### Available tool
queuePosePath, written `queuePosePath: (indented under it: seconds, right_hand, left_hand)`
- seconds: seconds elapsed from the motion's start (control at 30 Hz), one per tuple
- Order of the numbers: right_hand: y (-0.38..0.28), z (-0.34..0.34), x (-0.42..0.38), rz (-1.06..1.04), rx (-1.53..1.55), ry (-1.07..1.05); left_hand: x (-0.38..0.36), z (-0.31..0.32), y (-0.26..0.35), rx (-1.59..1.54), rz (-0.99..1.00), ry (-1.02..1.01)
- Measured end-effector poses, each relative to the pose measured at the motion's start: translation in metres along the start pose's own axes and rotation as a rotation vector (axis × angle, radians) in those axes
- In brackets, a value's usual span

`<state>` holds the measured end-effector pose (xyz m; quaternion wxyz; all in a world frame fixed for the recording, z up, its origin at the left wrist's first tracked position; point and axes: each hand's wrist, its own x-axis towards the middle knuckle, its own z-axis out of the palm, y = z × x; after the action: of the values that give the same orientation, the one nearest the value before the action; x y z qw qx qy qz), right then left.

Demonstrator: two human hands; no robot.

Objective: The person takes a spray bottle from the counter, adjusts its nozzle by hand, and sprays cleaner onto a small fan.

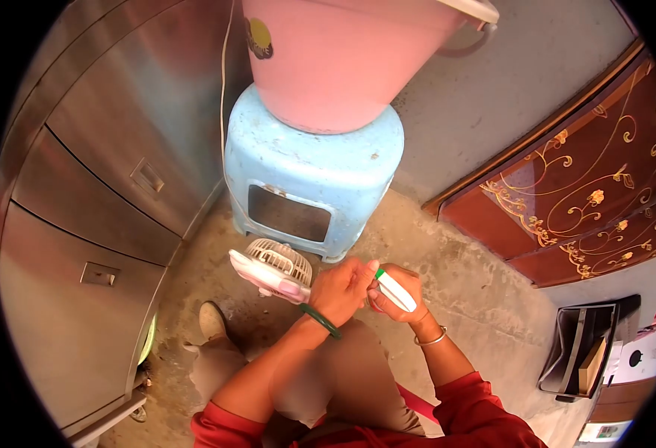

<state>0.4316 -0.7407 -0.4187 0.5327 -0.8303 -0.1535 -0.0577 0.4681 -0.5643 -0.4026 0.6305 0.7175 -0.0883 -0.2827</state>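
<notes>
A small white and pink fan [272, 272] with a round slatted cage sticks out to the left of my left hand [343, 287]. My left hand is closed, and the near end of the fan runs in behind it. My right hand [401, 295] is closed around a white object with a green end [397, 290]; its kind does not show. A bit of red shows below the green end. Both hands are close together over my lap, with the left fingertips right at the green end.
A light blue plastic stool [305, 168] stands ahead, bearing a large pink bucket [328, 67]. Metal cabinets [104, 201] line the left side. A brown panel with gold flowers [589, 187] is at the right, with a black bin [578, 347] below it.
</notes>
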Motion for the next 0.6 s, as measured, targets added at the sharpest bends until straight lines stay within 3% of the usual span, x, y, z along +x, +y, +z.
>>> queuePosePath:
  seconds: [0.17,0.37,0.43,0.6]
  right_hand:
    - [-0.011,-0.002,0.009,-0.158,-0.091,-0.028]
    - [-0.016,-0.018,0.005,-0.006,0.029,-0.081]
    - [-0.012,-0.023,0.0,0.186,0.145,-0.138]
    - [-0.008,-0.032,0.003,0.094,0.208,-0.122]
  left_hand:
    - [0.009,0.005,-0.005,-0.068,0.062,-0.057]
    - [0.016,0.01,-0.005,-0.018,0.281,-0.082]
    - [0.014,0.01,0.0,0.008,0.342,-0.065]
    - [0.014,0.015,0.002,-0.072,0.448,-0.078]
